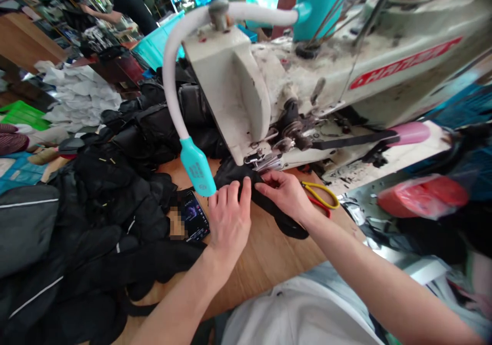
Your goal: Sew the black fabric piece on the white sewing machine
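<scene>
A black fabric piece (234,176) lies under the head of the sewing machine (238,83), by the presser foot. My left hand (230,214) rests on its near edge, palm down with the fingers stretched out. Close beside it my right hand (286,194) pinches the same fabric between thumb and fingers, just in front of the needle area. From there a black strap-like end (290,227) hangs toward me over the wooden table (257,263). The needle itself is hidden.
Left of my hands lies a lit phone (194,217), with black bags (88,222) heaped beyond. Yellow-and-red-handled scissors (326,196) are at right. A bendable lamp (198,168) arches down over the left hand. A person (130,1) works in the background.
</scene>
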Available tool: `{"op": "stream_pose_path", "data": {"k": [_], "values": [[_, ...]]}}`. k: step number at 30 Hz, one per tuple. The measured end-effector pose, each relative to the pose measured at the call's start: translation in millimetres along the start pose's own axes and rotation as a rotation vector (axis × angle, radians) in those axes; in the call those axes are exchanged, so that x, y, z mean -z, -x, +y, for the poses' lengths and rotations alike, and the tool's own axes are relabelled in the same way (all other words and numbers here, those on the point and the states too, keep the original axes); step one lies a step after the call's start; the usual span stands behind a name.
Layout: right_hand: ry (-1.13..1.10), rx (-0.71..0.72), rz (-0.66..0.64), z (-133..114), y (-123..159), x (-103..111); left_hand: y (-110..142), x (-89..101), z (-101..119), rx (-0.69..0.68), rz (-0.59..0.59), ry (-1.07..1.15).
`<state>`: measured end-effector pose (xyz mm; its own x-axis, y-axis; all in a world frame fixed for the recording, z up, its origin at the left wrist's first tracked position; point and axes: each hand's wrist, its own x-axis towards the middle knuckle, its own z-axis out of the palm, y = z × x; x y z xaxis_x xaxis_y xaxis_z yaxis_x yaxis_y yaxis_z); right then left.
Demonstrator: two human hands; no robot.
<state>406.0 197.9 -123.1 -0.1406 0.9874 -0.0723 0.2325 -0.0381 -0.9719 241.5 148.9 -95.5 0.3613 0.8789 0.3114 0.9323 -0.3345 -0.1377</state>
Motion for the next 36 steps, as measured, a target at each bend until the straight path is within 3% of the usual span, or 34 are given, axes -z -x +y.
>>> {"op": "stream_pose_path", "data": {"k": [5,9,16,21,29,32,36], "values": [[0.055,0.002,0.015,0,3,-2,1,3.5,-17,-0.178,0.023,0.033],[0.092,0.040,0.016,-1,4,-4,-7,10.8,-17,-0.214,0.017,0.109],[-0.059,0.043,-0.033,2,-2,-3,-22,9.8,10,-0.047,-0.038,0.222],[-0.176,0.004,-0.076,1,-10,-1,-31,-0.6,19,0.087,0.014,0.300],[-0.080,-0.004,-0.047,0,2,5,-2,-17.7,-14,-0.149,0.206,0.159],[-0.152,-0.038,-0.058,2,11,4,3,-26.0,-28,-0.254,0.289,0.170],[-0.262,-0.096,-0.086,3,20,2,0,-29.1,-34,-0.335,0.308,0.223]]}}
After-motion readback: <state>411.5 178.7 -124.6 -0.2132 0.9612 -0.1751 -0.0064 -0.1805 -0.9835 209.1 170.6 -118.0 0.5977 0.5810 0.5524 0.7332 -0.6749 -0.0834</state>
